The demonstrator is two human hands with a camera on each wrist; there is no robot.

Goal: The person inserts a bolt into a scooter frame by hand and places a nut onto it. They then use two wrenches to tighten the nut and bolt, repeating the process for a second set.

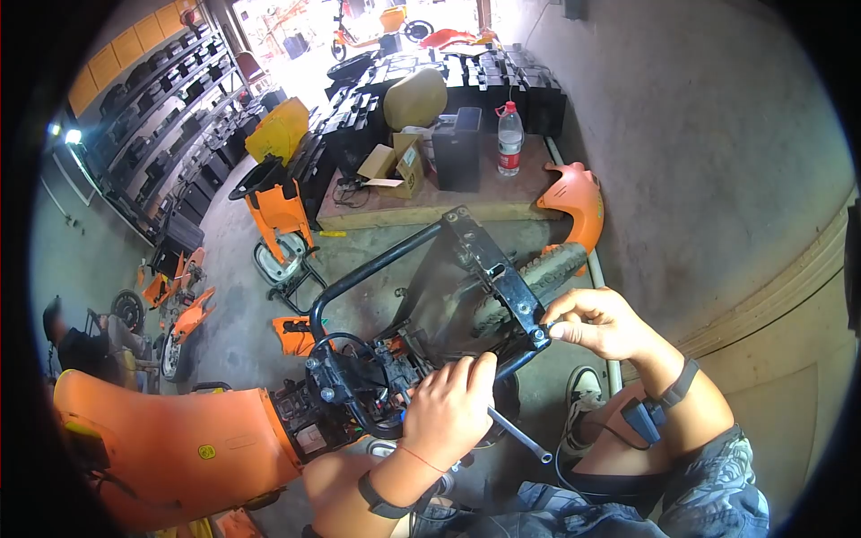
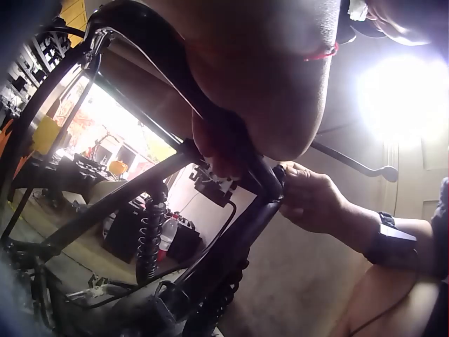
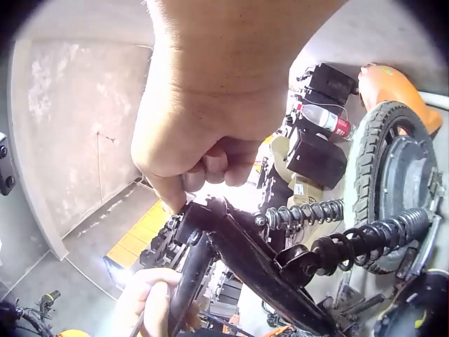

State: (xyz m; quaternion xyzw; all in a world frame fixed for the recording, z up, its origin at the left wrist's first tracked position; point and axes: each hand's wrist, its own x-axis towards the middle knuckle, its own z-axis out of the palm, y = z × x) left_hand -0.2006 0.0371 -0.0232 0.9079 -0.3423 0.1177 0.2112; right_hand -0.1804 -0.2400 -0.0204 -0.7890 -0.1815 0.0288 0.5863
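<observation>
My left hand [image 1: 453,403] curls round the black frame tube [image 1: 516,363] and a metal wrench [image 1: 520,436], whose ring end points down and right, away from the frame. At the frame's right corner, thumb and forefinger of my right hand [image 1: 601,327] pinch a small bolt, mostly hidden by the fingertips. In the right wrist view the right hand [image 3: 210,133] hangs over the tube's corner, with the left hand [image 3: 151,302] lower on the tube. The left wrist view has the wrench shaft [image 2: 344,158] sticking out beside the right hand [image 2: 312,200].
An orange body panel [image 1: 179,439] lies at the lower left. Behind the frame are a tire [image 1: 556,269], an orange fender [image 1: 578,202] and a platform [image 1: 386,213] with a bottle [image 1: 509,143] and a cardboard box [image 1: 404,170]. Someone in dark clothes [image 1: 85,350] sits far left.
</observation>
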